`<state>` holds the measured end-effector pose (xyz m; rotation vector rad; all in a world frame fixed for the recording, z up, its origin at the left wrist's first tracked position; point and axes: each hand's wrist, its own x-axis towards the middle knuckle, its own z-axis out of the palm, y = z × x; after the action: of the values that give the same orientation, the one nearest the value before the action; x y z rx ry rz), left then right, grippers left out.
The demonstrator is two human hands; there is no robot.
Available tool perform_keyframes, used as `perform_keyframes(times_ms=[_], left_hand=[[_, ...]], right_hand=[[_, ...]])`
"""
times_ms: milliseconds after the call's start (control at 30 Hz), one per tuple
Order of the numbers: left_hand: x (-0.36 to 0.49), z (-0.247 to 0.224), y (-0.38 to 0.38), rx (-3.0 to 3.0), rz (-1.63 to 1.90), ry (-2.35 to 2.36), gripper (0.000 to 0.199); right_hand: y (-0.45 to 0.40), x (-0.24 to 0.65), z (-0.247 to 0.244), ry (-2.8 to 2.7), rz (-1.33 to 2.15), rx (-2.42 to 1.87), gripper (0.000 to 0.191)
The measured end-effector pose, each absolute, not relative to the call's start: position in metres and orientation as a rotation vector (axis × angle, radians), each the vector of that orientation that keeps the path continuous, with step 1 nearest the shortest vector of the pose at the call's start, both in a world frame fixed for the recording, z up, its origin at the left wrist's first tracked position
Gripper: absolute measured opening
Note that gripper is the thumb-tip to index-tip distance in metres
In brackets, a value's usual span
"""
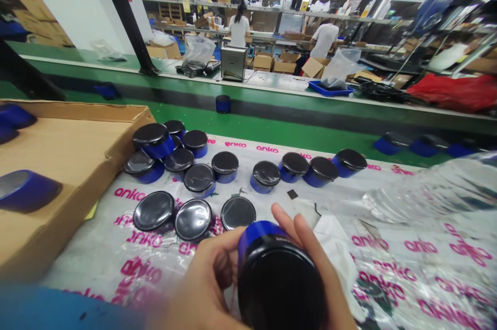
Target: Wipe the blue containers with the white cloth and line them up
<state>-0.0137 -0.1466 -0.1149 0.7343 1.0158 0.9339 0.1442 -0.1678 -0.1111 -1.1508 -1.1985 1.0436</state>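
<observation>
Low in the middle of the view, both my hands grip a blue round unit with a glossy black face (pixel 279 283). My left hand (pixel 205 281) wraps its left side. My right hand (pixel 314 263) holds its right side, fingers reaching over the blue rim. Just beyond it, several identical blue units (pixel 200 177) lie and stand in a loose cluster on clear plastic bags printed with pink "anko" (pixel 407 247). A small black square piece (pixel 292 194) lies among them.
An open cardboard box (pixel 77 149) with a few blue units fills the left side. A green conveyor belt (pixel 272 128) runs across behind, carrying one blue unit (pixel 223 104) and more at the right (pixel 388 143). Two people (pixel 238 27) work at far benches.
</observation>
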Motion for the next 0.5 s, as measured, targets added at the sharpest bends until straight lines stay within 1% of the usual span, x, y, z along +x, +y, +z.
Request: perform_keyframes(times_ms=[67, 167, 200, 267, 300, 333, 367, 400, 467, 500], left_hand=[[-0.012, -0.121, -0.143, 0.691, 0.946, 0.944, 0.092], [-0.014, -0.13, -0.139, 0.66, 0.961, 0.823, 0.086], [-0.015, -0.132, -0.138, 0.663, 0.952, 0.805, 0.088], [-0.017, -0.132, -0.138, 0.717, 0.919, 0.839, 0.101], [-0.018, -0.131, -0.139, 0.781, 0.91, 0.895, 0.107], [-0.018, -0.129, -0.139, 0.888, 0.913, 0.964, 0.108], [-0.017, -0.126, -0.14, 1.046, 0.938, 1.045, 0.104], [-0.015, -0.123, -0.142, 1.258, 0.981, 1.128, 0.093], [-0.01, -0.118, -0.144, 1.796, 1.139, 1.236, 0.058], [-0.006, -0.115, -0.145, 2.062, 1.233, 1.24, 0.047]], right_hand=[[-0.17, 0.146, -0.111, -1.259, 1.041, -1.092, 0.04], [-0.171, 0.15, -0.112, -1.33, 1.007, -1.07, 0.052], [-0.172, 0.152, -0.114, -1.344, 0.995, -1.069, 0.058], [-0.172, 0.155, -0.121, -1.335, 0.995, -1.104, 0.065], [-0.172, 0.156, -0.126, -1.304, 1.022, -1.148, 0.064], [-0.172, 0.156, -0.131, -1.253, 1.069, -1.201, 0.062], [-0.171, 0.155, -0.137, -1.186, 1.132, -1.239, 0.06], [-0.17, 0.153, -0.143, -1.117, 1.197, -1.232, 0.059], [-0.168, 0.148, -0.151, -1.016, 1.278, -1.097, 0.061], [-0.167, 0.145, -0.153, -0.998, 1.284, -1.009, 0.064]])
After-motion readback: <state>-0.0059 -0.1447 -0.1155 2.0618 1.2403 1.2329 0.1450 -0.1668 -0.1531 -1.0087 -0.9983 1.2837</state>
